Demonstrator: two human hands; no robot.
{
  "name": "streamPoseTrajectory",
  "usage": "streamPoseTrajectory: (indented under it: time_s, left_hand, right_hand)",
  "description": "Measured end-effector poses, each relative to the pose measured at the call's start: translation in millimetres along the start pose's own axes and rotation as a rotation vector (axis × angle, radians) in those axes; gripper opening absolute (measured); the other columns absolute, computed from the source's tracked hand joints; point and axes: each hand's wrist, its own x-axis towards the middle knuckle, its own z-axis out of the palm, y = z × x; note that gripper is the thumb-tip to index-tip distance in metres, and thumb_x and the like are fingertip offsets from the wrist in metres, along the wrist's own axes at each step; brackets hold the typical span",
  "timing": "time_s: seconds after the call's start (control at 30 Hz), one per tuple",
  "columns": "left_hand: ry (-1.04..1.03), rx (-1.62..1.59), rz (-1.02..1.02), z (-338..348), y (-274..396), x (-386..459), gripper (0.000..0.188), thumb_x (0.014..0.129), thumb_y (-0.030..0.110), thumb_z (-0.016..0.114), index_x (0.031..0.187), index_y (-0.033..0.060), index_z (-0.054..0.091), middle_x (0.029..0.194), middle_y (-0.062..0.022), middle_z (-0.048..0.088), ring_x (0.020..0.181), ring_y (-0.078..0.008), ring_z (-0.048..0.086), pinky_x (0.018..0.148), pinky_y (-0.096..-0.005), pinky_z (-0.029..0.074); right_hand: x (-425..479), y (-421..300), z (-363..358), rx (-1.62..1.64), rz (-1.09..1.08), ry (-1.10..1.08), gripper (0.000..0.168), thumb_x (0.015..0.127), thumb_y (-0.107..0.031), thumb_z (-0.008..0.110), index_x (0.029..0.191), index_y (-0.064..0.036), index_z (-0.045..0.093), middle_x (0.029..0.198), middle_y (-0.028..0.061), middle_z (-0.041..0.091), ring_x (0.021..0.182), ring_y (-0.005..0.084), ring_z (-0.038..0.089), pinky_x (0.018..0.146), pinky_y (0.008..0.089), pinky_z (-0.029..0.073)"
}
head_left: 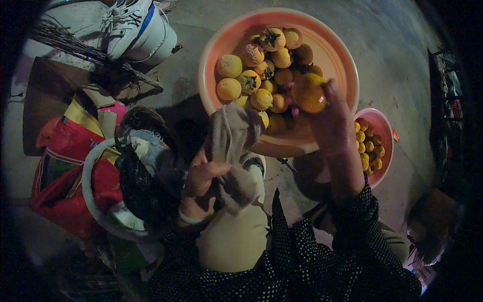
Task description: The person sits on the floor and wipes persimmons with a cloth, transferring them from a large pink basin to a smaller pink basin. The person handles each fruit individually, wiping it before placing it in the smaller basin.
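Note:
A large pink plastic basin [339, 75] holds many orange-yellow persimmons [228, 89], some with dark leafy calyxes and a few with a whitish coating. My right hand [334, 117] grips a shiny persimmon [310, 93] over the basin's right side. In my left hand [202, 181] is a crumpled greyish-brown cloth [236, 132], pinched by thumb and fingers at the basin's near left edge. The cloth's top overlaps the nearest fruit. A bracelet circles my left wrist.
A smaller pink basin [385, 143] with shiny persimmons stands on the floor at the right. To the left are a red bag [68, 143], a basket with a wrapped handle [88, 181] and dry twigs [71, 45]. A white shoe [126, 26] rests on a white bucket [164, 41].

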Motion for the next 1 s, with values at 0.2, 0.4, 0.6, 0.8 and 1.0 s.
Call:
streamPoseTrajectory:
  time_s: [0.2, 0.4, 0.6, 0.8, 1.0]
  left_hand:
    - [-0.047, 0.162, 0.072, 10.8, 4.8, -1.1, 0.078, 0.071, 0.006, 0.056, 0.143, 0.0048, 0.027, 0.134, -0.0115, 0.044, 0.122, -0.0215, 0.044, 0.102, -0.0352, 0.038]
    - [-0.01, 0.473, -0.017, -5.0, -5.4, -2.0, 0.078, 0.072, 0.004, 0.054, 0.144, 0.007, 0.025, 0.136, -0.012, 0.042, 0.125, -0.0214, 0.042, 0.106, -0.0352, 0.032]
    - [-0.146, 0.18, 0.033, -1.5, -0.2, 1.0, 0.084, 0.067, 0.006, 0.057, 0.144, 0.0051, 0.024, 0.138, -0.0148, 0.041, 0.123, -0.0226, 0.045, 0.103, -0.0352, 0.036]
    - [-0.125, 0.084, -0.037, -6.4, 4.1, -1.1, 0.087, 0.063, 0.007, 0.056, 0.144, 0.0042, 0.023, 0.135, -0.0161, 0.044, 0.118, -0.0257, 0.05, 0.1, -0.0358, 0.039]
    - [-0.191, 0.176, 0.021, 5.5, -0.8, -1.0, 0.08, 0.069, 0.005, 0.054, 0.143, 0.0047, 0.025, 0.133, -0.0134, 0.046, 0.115, -0.0241, 0.053, 0.102, -0.037, 0.037]
  right_hand:
    - [-37.5, 22.4, 10.0, -0.033, 0.095, -0.09, 0.059, 0.091, -0.047, 0.049, 0.126, 0.0, 0.044, 0.114, 0.0114, 0.058, 0.1, 0.0232, 0.058, 0.085, 0.0347, 0.046]
    - [-31.5, 36.5, 25.1, -0.101, 0.044, 0.052, 0.057, 0.089, -0.045, 0.054, 0.122, 0.001, 0.047, 0.113, 0.0115, 0.057, 0.105, 0.0241, 0.056, 0.094, 0.035, 0.044]
    - [4.4, 1.4, 2.7, -0.001, -0.051, -0.026, 0.059, 0.09, -0.047, 0.052, 0.125, 0.0, 0.044, 0.114, 0.0125, 0.057, 0.105, 0.0253, 0.057, 0.093, 0.0382, 0.046]
    - [-20.5, 4.0, 2.1, -0.035, 0.017, -0.017, 0.063, 0.089, -0.05, 0.051, 0.126, 0.0, 0.044, 0.116, 0.0127, 0.057, 0.104, 0.0249, 0.058, 0.094, 0.0398, 0.045]
    - [-43.6, 28.7, 22.2, -0.034, 0.146, -0.048, 0.064, 0.088, -0.054, 0.049, 0.115, 0.004, 0.051, 0.108, 0.0152, 0.061, 0.098, 0.0265, 0.06, 0.086, 0.0403, 0.047]
